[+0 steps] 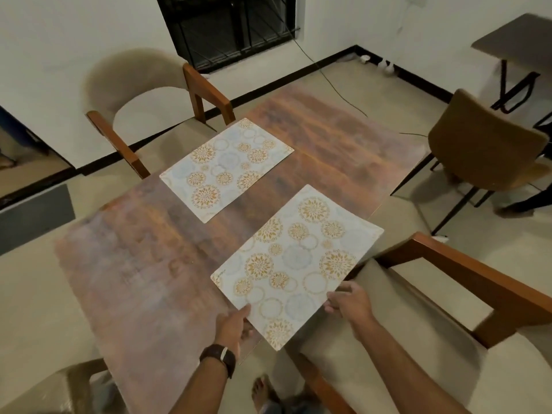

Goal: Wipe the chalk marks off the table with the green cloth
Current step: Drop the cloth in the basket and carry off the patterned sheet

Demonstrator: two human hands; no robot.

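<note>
Head view, left hand (234,322) and right hand (349,303) fingers gripping near placemat (295,264), wooden table (134,264)

Two placemats on table (143,264): far placemat (226,169) behind near placemat (295,264).

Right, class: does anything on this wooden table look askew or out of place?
Yes. The near floral placemat, held by both hands, overhangs the wooden table edge at an angle. The far floral placemat lies flat.

Bare forearms, dark wristwatch (220,358) — left wrist, 1 bare foot (263,392)
</note>
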